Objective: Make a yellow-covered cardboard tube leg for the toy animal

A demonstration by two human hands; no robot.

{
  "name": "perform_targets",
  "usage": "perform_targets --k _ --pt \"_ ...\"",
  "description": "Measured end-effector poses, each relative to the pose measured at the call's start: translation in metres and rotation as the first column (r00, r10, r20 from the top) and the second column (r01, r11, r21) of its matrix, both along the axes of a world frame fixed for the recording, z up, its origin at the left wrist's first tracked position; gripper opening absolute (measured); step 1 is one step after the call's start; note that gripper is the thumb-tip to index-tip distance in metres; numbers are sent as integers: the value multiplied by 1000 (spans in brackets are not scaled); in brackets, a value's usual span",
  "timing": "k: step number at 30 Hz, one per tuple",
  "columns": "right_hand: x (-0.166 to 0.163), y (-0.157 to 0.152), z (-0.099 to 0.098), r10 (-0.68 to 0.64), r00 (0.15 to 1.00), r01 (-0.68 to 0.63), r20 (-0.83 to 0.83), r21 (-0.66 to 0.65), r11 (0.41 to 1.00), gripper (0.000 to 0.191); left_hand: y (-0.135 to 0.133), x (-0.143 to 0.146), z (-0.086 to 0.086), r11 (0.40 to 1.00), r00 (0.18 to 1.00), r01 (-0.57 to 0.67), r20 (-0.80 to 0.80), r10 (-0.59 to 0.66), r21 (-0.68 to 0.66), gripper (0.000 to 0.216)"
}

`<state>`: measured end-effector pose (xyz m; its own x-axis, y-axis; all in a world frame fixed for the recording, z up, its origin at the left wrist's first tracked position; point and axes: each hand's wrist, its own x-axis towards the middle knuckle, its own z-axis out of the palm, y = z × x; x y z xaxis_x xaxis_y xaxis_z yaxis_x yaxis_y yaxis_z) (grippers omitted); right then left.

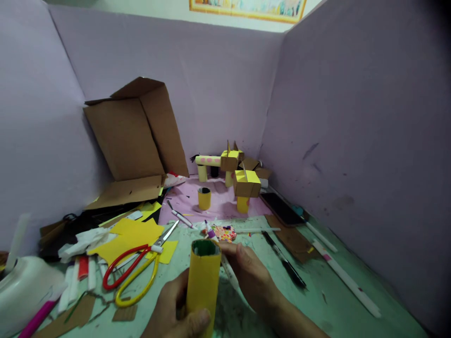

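Note:
My left hand (176,305) is wrapped around an upright yellow paper tube (203,286), its thumb across the front. The open top shows a dark green inside. Just right of the tube, my right hand (248,270) is closed on a white marker (229,274) with a purple end pointing away from me. Its fingertips are close to the tube's upper edge; whether they touch it I cannot tell. Farther back, on pink cloth (183,195), stand a short yellow tube (204,199) and a yellow-topped cardboard box (246,184) on a yellow tube.
Red-and-yellow-handled scissors (157,249) lie left on yellow paper scraps (132,234). A black pen (284,260), phone (282,209) and white glue stick (347,277) lie right. A giraffe-like paper animal (211,161) and opened cardboard box (123,136) stand behind. Lilac panels enclose the table.

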<state>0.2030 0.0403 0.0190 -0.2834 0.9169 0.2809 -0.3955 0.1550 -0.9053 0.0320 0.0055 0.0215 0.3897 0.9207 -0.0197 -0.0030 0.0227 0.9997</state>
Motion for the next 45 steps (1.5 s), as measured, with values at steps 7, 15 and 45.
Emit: perform_targets --k 7,15,45 --pt "-4 2 10 29 992 -29 122 0 1000 52 7 8 -5 984 973 -161 -157 172 79 59" --pt "-7 2 5 24 990 -7 142 -120 993 56 1 15 7 983 911 -143 -373 177 119 55" --pt "37 6 46 -81 993 75 -81 -79 994 62 21 11 -26 952 987 -101 95 133 -288 41"
